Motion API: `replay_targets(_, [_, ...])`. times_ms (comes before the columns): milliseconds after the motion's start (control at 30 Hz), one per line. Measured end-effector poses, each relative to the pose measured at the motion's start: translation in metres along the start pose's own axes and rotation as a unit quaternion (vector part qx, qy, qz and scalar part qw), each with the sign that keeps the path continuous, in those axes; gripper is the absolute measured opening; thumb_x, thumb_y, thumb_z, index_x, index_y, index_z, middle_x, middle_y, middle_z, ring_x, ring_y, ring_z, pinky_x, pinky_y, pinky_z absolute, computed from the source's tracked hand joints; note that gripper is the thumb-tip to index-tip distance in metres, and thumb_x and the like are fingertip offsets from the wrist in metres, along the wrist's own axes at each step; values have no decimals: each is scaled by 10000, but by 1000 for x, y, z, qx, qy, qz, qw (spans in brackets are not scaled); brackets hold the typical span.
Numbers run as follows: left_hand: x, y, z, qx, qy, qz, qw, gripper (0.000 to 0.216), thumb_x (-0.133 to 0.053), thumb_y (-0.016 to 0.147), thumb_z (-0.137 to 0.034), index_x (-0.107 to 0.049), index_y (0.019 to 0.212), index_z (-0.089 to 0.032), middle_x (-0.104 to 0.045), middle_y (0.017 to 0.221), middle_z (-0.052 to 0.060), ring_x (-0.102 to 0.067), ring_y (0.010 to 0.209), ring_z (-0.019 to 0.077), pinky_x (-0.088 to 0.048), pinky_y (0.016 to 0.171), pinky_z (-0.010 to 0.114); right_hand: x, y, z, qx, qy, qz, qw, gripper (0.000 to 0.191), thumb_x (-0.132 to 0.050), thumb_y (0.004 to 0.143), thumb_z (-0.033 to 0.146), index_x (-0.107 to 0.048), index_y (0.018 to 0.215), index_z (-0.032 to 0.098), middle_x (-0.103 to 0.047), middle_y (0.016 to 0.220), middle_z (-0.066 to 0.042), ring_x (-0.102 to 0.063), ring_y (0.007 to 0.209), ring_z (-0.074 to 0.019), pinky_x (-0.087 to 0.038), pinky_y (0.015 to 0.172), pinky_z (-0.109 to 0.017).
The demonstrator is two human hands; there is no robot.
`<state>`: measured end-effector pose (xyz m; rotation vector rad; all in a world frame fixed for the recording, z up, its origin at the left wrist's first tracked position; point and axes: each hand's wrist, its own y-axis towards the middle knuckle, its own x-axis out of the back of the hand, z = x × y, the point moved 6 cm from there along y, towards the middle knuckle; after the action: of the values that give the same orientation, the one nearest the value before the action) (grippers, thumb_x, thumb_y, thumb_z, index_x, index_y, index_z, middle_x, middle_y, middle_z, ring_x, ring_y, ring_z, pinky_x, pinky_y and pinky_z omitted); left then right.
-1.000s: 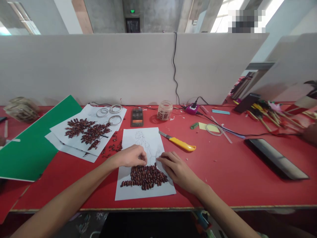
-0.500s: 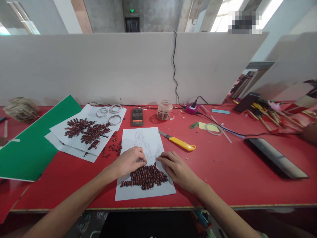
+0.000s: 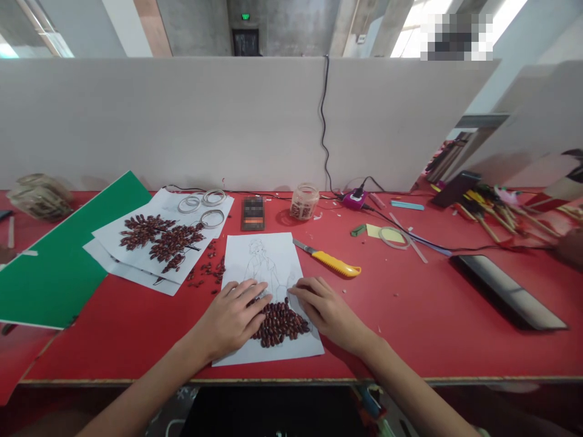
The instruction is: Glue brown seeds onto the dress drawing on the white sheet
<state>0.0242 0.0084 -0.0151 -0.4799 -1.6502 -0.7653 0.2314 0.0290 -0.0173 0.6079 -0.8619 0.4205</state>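
A white sheet with a pencil line drawing of a figure (image 3: 260, 258) lies before me. Dark red-brown seeds (image 3: 281, 325) cover its lower part in tight rows. My left hand (image 3: 237, 317) rests over the left side of these rows, its fingers spread and nothing seen in them; it hides some seeds. At the sheet's right edge lies my right hand (image 3: 325, 309), fingers stretched toward the drawing beside the top right seeds. Its thumb is hidden, and no object shows in it. Loose seeds (image 3: 209, 267) are scattered left of the sheet.
A yellow utility knife (image 3: 337, 263) lies right of the sheet. Behind are a phone (image 3: 253, 213) and a glass jar (image 3: 305, 202). Seed-covered paper (image 3: 136, 261), tape rings (image 3: 212, 218) and a green board (image 3: 86, 273) lie left; a dark tablet (image 3: 507, 291) lies right. Another person's hand (image 3: 571, 246) shows far right.
My left hand has opened from a pinch near the top of the seed rows and moved down and left, flattening over them. The right hand has stayed in place.
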Motion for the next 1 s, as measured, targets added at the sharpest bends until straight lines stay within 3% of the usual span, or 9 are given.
replay_targets(433, [-8,-11,-2,43,-42,-37,998,412,-486,1051,-347,-576,1431,-216,-572,1494,105,-487,1385,301,-472,1078,486,-2,1,-1,-3,-1,5,1000,367,-409,1057,153,-638,1325,253,-627,1204,-114,-596,1104,-264,-580,930,-479])
replay_targets(767, [-7,-12,-9,41,-2,-58,997,420,-464,1063,-362,-594,1417,-178,-602,1478,115,-516,1383,308,-465,1077,482,-1,1,0,0,0,5,1000,358,-409,1054,141,-641,1310,239,-625,1198,-122,-599,1105,-267,-577,930,-465])
replay_targets(867, [-9,-13,-9,53,-4,-42,998,480,-425,1078,-390,-508,1492,-159,-509,1572,107,-473,1441,277,-460,1113,450,-1,1,0,-3,0,8,1000,360,-397,1065,152,-633,1321,245,-619,1204,-121,-595,1108,-268,-574,934,-470])
replay_targets(1000, [-13,-16,-17,81,-8,-37,996,606,-376,1089,-393,-257,1633,-155,-372,1656,106,-392,1510,259,-412,1186,436,-1,1,0,-4,4,10,1000,362,-399,1068,162,-630,1330,253,-620,1203,-121,-595,1109,-273,-574,941,-482])
